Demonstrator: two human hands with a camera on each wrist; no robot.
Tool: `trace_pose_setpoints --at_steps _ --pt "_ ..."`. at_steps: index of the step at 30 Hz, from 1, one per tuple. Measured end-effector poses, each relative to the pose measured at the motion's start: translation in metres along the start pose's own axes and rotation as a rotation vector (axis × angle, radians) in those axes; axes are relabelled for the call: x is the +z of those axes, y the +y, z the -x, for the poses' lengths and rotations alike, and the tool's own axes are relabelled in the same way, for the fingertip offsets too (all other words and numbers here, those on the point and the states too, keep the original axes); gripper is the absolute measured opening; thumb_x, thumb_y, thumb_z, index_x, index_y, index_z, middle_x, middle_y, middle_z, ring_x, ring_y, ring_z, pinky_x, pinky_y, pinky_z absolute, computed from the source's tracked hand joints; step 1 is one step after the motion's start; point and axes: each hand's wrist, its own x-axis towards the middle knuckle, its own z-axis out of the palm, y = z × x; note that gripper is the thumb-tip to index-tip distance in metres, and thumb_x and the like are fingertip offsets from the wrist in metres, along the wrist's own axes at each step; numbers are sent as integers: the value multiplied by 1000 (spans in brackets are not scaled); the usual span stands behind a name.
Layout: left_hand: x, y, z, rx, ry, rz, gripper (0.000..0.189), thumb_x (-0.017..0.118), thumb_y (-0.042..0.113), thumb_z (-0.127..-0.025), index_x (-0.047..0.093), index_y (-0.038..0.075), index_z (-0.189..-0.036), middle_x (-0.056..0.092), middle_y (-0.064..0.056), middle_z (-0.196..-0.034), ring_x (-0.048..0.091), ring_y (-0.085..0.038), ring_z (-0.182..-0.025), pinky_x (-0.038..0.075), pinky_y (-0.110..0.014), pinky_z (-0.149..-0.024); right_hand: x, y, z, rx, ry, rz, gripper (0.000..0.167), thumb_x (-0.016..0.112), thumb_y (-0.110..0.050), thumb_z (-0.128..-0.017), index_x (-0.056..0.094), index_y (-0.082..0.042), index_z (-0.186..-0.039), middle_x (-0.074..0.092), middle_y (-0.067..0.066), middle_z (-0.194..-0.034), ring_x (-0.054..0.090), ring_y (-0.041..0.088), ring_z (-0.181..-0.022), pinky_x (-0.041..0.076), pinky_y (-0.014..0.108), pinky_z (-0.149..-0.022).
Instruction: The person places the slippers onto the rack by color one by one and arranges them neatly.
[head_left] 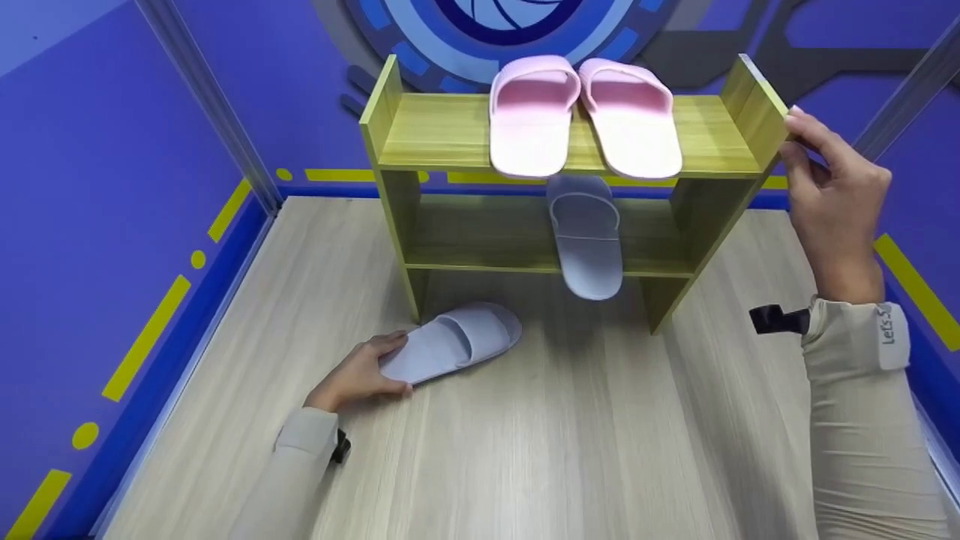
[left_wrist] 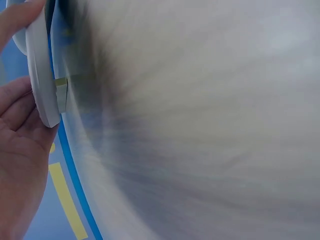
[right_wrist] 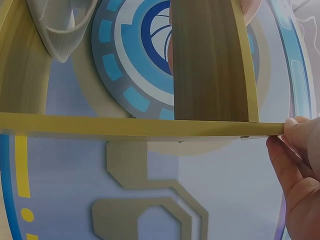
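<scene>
A grey slipper (head_left: 457,339) is in my left hand (head_left: 364,373), gripped at its heel between thumb and fingers, low over the floor before the rack's left leg. In the left wrist view the same slipper (left_wrist: 41,70) appears edge-on, its sole apart from the floor. My right hand (head_left: 840,199) pinches the upper right side board of the wooden shoe rack (head_left: 450,135). From the right wrist view, thumb and fingers of the right hand (right_wrist: 300,160) hold that board's edge. Another grey slipper (head_left: 589,255) lies on the lower shelf, heel jutting past the front edge.
Two pink slippers (head_left: 531,142) sit side by side on the top shelf, heels toward me. Blue patterned walls (head_left: 112,187) enclose the back and sides. The rack stands on a pale wood-grain floor (head_left: 525,450).
</scene>
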Motion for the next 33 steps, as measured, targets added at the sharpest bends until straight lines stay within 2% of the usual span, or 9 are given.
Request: trace_pose_setpoints --at_steps 13,22,33 --pt "-11 15 2 11 -27 50 89 87 32 -67 47 -1 -139 45 -10 -148 39 -31 -139 35 -48 -110 2 14 0 -36 -1 2 26 64 -8 -91 71 -8 -116 68 4 -121 64 2 -109 50 11 -85" --pt "-20 26 3 57 -26 7 88 86 31 -67 48 0 -140 46 -10 -148 40 -31 -138 37 -48 -109 1 11 0 -60 4 66 26 63 -9 -92 70 -8 -117 67 2 -122 62 -4 -108 48 6 -82" --pt "-32 34 6 64 -27 9 86 87 30 -66 50 3 -139 46 -8 -148 39 -29 -138 37 -48 -109 1 14 -1 -45 0 36 27 64 -8 -91 71 -11 -117 68 2 -122 63 2 -111 49 9 -85"
